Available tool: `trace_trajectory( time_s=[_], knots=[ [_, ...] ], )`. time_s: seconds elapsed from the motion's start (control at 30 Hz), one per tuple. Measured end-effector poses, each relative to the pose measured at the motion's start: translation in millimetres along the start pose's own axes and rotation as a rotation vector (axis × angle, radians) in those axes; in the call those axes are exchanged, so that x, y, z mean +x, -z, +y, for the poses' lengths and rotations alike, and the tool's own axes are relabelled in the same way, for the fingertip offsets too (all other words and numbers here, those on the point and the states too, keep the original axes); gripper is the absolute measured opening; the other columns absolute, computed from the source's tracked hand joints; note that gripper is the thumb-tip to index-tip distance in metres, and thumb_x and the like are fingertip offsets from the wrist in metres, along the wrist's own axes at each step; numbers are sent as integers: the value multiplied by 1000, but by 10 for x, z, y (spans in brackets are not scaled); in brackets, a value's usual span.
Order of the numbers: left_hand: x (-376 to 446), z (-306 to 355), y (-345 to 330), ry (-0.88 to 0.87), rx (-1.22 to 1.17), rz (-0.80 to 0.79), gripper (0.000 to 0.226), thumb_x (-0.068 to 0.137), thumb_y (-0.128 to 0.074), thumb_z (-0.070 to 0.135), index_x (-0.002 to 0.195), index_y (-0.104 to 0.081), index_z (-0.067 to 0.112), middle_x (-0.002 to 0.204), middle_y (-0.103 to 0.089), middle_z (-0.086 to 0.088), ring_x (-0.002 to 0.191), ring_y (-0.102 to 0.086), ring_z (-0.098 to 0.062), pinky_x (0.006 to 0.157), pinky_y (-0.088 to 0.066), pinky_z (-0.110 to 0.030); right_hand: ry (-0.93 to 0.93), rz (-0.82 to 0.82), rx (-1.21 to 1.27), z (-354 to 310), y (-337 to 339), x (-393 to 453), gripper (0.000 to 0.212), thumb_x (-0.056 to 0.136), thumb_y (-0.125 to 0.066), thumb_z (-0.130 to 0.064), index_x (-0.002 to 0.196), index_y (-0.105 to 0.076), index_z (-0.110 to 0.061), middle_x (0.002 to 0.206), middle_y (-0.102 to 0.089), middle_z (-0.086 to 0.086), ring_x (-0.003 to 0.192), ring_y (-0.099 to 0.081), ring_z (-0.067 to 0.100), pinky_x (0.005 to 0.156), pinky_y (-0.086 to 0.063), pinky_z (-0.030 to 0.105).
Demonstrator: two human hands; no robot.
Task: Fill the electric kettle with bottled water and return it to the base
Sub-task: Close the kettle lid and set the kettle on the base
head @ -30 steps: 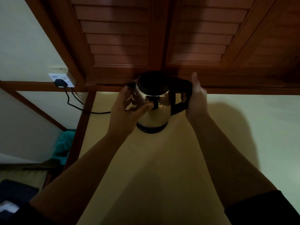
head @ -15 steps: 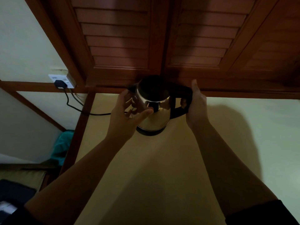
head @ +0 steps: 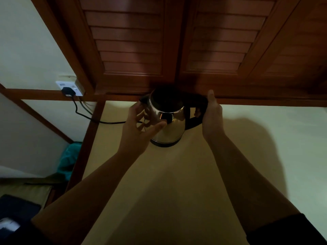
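While both arms reached forward over the pale table (head: 177,191), one steel kettle (head: 168,126) stood between the two hands, upright on its dark base (head: 163,143), which rested on the table just ahead of the wrists. The right hand (head: 211,119) gripped the kettle's single black handle (head: 194,110), fingers wrapped round it and thumb pointing up along the far side. The left hand (head: 139,128) cupped the kettle's shiny side with spread, relaxed fingers, its thumb laid against the metal; whether the fingertips actually pressed the wall could not be told in the dim light. The kettle's black lid (head: 167,98) was down.

Beyond the hands, two louvred wooden doors (head: 134,41) rose right behind the kettle, close to its lid. Out past the left hand, one white wall socket (head: 70,86) held one black plug (head: 68,91), and one black cord (head: 99,121) ran from it toward the kettle, passing behind the left hand. Below and left of the left forearm lay something teal (head: 69,158), too dark to identify.
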State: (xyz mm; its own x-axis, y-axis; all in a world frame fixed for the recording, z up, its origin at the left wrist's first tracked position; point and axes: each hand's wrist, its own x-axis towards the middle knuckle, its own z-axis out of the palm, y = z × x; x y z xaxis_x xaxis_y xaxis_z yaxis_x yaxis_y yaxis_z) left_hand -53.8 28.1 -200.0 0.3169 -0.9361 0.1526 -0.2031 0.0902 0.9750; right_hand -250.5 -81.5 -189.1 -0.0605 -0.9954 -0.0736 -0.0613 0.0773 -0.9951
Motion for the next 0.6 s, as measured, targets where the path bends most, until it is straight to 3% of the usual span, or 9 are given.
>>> trace_trajectory(
  time_s=[0.13,0.3,0.37,0.47,0.53,0.6],
  knots=[
    [2,-23,-15,-6,7,6,73,77,-86,25,136,-45,36,122,-58,37,122,-58,7,96,-55,-21,15,3,9,21,0,-6,61,114,-34,-48,67,-56,-15,62,-53,0,61,-51,15,70,-40,35],
    [24,-59,40,-81,59,-14,79,76,-88,22,143,-46,17,136,-57,13,130,-57,-13,101,-58,-39,63,-46,70,23,-12,-55,56,111,-35,-51,71,-53,-18,62,-51,-5,61,-48,13,69,-40,34],
    [10,-73,44,-85,53,-17,82,75,-87,25,145,-45,16,136,-57,16,130,-57,-12,101,-57,-39,97,-64,54,20,8,-81,55,105,-34,-57,76,-55,-16,69,-53,-2,66,-51,15,71,-43,32],
    [-28,-51,21,-49,-6,-18,88,72,-86,35,147,-44,19,131,-58,24,128,-57,-6,99,-57,-32,191,-79,11,73,18,-120,60,108,-28,-56,109,-69,-12,100,-72,9,99,-69,23,96,-55,44],
    [-29,-41,8,-35,-26,-16,88,72,-86,36,147,-44,19,135,-56,19,128,-57,-5,97,-56,-27,251,-93,23,113,-17,-178,60,110,-29,-55,130,-61,-9,121,-70,13,119,-66,29,112,-48,52],
    [-25,-50,2,-31,-39,-22,83,74,-87,29,145,-45,19,136,-56,16,127,-57,-3,93,-55,-19,239,-79,15,126,-50,-229,65,107,-33,-61,137,-55,-8,129,-67,14,126,-62,30,116,-44,55]
  ],
)
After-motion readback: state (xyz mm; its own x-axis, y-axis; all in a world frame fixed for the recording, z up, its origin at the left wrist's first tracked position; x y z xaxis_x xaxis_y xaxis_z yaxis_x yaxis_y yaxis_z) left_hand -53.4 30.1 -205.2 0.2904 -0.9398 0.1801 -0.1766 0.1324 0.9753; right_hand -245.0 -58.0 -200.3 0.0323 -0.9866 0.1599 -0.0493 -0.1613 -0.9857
